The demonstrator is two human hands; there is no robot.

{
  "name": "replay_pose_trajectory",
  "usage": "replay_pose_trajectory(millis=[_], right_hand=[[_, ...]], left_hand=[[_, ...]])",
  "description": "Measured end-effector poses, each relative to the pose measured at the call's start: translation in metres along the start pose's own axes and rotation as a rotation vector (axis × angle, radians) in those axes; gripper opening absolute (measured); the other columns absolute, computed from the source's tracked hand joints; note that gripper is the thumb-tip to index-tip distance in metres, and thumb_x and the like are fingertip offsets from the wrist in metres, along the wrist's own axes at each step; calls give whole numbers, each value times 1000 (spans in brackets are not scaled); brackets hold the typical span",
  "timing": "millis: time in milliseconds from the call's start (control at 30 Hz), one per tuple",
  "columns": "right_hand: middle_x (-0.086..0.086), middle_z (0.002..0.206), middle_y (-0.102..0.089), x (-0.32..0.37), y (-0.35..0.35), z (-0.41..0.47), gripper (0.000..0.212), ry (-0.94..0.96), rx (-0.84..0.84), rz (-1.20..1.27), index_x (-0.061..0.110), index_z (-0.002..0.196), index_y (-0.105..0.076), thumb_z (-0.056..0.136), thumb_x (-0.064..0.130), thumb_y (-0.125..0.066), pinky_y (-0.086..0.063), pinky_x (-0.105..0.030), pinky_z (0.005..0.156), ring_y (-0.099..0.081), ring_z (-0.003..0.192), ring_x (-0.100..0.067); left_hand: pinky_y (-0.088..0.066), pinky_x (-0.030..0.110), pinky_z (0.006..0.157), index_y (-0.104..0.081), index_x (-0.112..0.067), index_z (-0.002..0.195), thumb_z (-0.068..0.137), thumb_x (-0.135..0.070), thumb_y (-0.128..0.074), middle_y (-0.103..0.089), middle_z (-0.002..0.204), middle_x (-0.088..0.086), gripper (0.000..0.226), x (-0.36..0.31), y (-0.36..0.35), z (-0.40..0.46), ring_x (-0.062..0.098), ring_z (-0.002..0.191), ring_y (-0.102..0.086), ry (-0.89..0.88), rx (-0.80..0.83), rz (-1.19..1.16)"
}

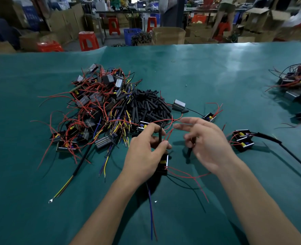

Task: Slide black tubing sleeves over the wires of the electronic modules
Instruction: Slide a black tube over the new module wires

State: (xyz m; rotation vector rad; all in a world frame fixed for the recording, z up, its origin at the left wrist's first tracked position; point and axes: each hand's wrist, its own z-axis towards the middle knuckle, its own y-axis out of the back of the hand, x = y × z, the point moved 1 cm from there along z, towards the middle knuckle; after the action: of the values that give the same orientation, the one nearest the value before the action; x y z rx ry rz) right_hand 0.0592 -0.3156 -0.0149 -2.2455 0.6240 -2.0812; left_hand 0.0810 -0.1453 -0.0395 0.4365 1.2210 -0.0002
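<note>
My left hand (144,149) pinches a black tubing sleeve (160,133) upright between thumb and fingers, with red wires (167,134) running beside it. Under that hand lies a black electronic module (164,164), its red wires trailing right across the cloth. My right hand (208,142) hovers just to the right, fingers spread and blurred; a second black sleeve (190,149) hangs by its curled lower fingers, and I cannot tell whether they hold it. Behind the hands sits a heap of black sleeves (149,105) beside a tangle of wired modules (96,106).
Sleeved modules (243,140) with a long black cable lie to the right, another module (210,117) behind them, and a second pile (300,91) at the far right edge. A sleeved yellow-black cable (70,181) lies at left. The green cloth table (208,68) ends at stools and boxes.
</note>
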Motion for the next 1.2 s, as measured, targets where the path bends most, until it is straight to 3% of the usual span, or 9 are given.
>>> replay_pose_trajectory(millis=[67,167,233,333,400,467,633,933,1200], right_hand=[[-17,99,-77,2,6,3,54,-22,-27,37,5,95,-62,69,-24,-25,-37,-23,56,-56,66,-13],[-19,103,-75,1,9,2,59,19,-16,-58,5,93,-61,70,-31,-22,-47,-22,64,-60,76,-17],[-21,106,-73,-1,8,0,56,76,-2,-71,4,92,-63,74,-35,-26,-57,-26,78,-67,86,-22],[-15,97,-74,4,9,-2,40,187,-7,39,3,92,-63,81,-33,-48,-59,-34,94,-73,96,-25],[-12,95,-75,11,12,-3,32,249,-28,138,3,93,-65,81,-25,-58,-58,-34,95,-74,97,-23],[-10,94,-76,16,12,-4,27,297,-67,228,3,95,-65,80,-20,-62,-58,-33,96,-74,98,-20],[-7,93,-77,10,-3,-6,22,333,-127,315,0,96,-64,84,-17,-63,-57,-25,90,-73,100,-15],[-10,96,-73,7,-8,-6,23,293,-168,427,4,88,-59,89,-19,-58,-57,-22,86,-72,110,-19],[-1,88,-76,2,-17,-13,29,362,-144,255,9,86,-59,88,-20,-59,-56,-28,97,-73,108,-17]], left_hand=[[-60,47,70,-55,-36,100,90,-21,-65,-76,79,-12,20,0,1,-1,9,73,-74,-7,-6,15],[-61,38,65,-58,-39,102,93,-16,-65,-76,78,-14,26,-2,1,-2,7,71,-74,-17,-16,34],[-60,34,64,-59,-40,102,93,-15,-66,-75,78,-14,27,-2,2,-3,7,70,-73,-14,-19,33],[-57,29,59,-60,-40,102,92,-14,-66,-75,76,-15,28,-1,2,-3,12,67,-73,-17,-33,37],[-54,22,57,-61,-38,103,91,-15,-65,-74,76,-15,26,-1,1,-3,11,66,-72,-23,-43,43],[-59,27,64,-62,-37,104,92,-15,-65,-74,76,-13,25,1,0,-3,10,67,-73,-15,-43,26],[-63,39,65,-61,-38,102,92,-14,-65,-74,76,-11,26,4,-1,-2,11,65,-73,-9,-38,-3],[-63,35,64,-62,-37,102,92,-14,-64,-74,75,-10,25,3,-1,-3,11,64,-72,-6,-32,-27],[-62,33,61,-61,-34,103,93,-13,-64,-74,75,-11,24,2,-1,-2,14,62,-72,-4,-33,-13]])
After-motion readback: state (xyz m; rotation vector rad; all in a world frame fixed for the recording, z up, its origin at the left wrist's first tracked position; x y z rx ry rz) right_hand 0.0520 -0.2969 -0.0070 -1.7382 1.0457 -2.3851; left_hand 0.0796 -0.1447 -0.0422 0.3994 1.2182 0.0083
